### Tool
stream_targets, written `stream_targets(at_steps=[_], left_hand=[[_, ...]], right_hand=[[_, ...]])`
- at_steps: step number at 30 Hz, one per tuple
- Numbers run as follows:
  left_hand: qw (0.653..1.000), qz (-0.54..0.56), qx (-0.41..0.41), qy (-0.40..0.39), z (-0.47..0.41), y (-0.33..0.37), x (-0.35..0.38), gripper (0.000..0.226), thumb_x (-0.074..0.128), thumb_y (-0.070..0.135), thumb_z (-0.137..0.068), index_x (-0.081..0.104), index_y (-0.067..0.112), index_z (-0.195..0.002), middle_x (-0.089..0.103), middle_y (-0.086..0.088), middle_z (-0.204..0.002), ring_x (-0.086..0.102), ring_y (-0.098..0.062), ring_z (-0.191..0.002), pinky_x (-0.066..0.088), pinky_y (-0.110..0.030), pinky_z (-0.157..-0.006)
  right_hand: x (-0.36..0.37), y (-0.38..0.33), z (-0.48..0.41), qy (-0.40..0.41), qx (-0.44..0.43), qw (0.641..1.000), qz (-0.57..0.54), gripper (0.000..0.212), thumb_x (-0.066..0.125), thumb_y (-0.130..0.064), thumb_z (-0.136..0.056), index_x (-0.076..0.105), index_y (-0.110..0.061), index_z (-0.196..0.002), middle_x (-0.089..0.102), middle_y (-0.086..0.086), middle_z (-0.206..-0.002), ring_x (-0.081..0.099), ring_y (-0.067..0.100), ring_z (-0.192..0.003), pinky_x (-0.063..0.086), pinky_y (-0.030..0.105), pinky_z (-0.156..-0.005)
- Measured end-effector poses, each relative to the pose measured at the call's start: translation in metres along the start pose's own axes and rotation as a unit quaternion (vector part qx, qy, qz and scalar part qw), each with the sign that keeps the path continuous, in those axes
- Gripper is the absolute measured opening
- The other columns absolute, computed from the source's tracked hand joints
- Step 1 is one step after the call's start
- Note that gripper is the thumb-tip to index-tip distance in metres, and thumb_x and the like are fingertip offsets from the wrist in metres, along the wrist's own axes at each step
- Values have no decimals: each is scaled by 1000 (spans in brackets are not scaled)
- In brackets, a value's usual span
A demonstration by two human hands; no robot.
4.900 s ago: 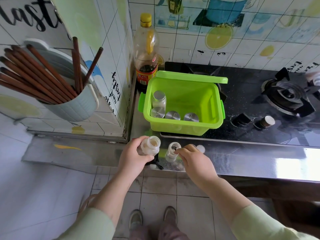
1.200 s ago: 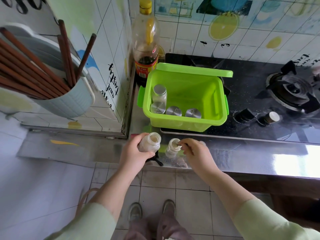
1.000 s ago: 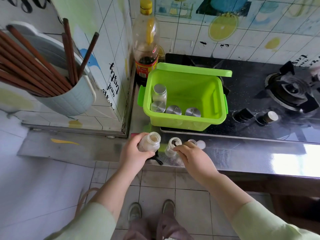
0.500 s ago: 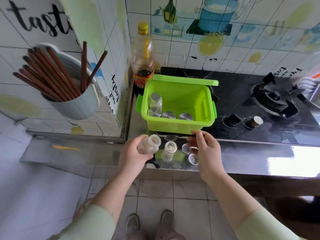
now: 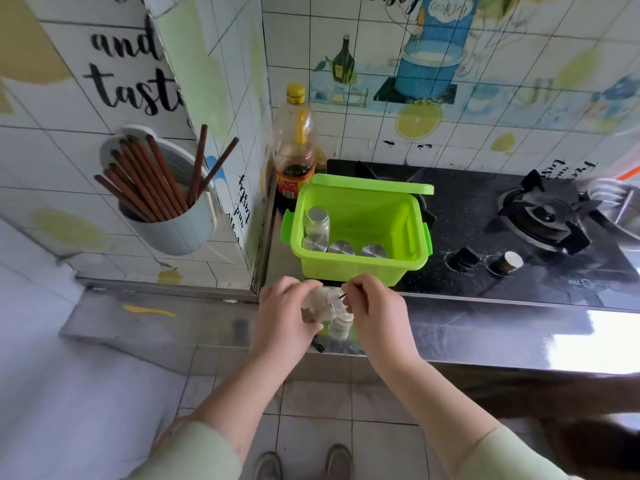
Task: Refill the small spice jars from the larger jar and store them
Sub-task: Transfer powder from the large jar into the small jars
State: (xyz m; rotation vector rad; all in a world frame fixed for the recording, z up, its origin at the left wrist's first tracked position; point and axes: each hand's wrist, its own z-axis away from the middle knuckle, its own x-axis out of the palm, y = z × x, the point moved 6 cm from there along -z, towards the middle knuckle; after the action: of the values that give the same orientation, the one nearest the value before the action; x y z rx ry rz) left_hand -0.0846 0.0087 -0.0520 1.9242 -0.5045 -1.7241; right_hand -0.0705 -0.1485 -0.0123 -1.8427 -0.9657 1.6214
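My left hand (image 5: 282,315) grips the larger clear jar (image 5: 320,306), tilted with its open mouth toward the right. My right hand (image 5: 379,308) pinches a thin spoon-like tool (image 5: 343,295) with its tip at that mouth. Just below them a small open spice jar (image 5: 341,326) stands on the steel counter (image 5: 485,336). Behind it is an open green plastic box (image 5: 360,270). The box holds one taller capped jar (image 5: 317,221) and three small jars with metal lids (image 5: 341,247) along its front wall. My hands hide the loose lids on the counter.
A soy sauce bottle (image 5: 294,150) stands in the corner behind the box. A chopstick holder (image 5: 173,226) hangs on the left wall. The black gas hob has a burner (image 5: 543,216) and knobs (image 5: 505,263) to the right. A small black object (image 5: 318,347) lies at the counter edge.
My left hand has lifted and tilted the larger jar over the small open jar. My right hand has come back from the lids to the jar's mouth, now pinching the thin tool.
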Motion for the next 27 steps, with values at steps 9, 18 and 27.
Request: stream_targets(at_steps=[9,18,27], left_hand=[[996,80,-25,3,-2,-1,-7,68,88,18,-58,63,29,-120,49,16,-105,48,-12,-105,31,-19,-84],[984,166,-59,-14,-7,-3,-14,69,88,14,-60,61,27,-123,56,14,-111,56,-7,-100,45,-24,-89],[983,173,-57,-30,-10,-2,-19,71,86,14,-64,58,30,-127,56,14,-114,54,-5,-102,42,-22,-87]], right_hand=[[4,14,-2,-17,136,974,-183,14,55,-14,-95,69,-13,-94,73,0,-87,68,16,-85,55,36,-81],[-2,12,-3,-35,207,903,-375,23,47,-13,-99,68,-8,-92,70,5,-78,53,3,-55,37,13,-49],[-11,11,-3,-25,219,892,-394,27,45,-14,-100,69,-13,-87,66,3,-72,48,9,-55,32,21,-49]])
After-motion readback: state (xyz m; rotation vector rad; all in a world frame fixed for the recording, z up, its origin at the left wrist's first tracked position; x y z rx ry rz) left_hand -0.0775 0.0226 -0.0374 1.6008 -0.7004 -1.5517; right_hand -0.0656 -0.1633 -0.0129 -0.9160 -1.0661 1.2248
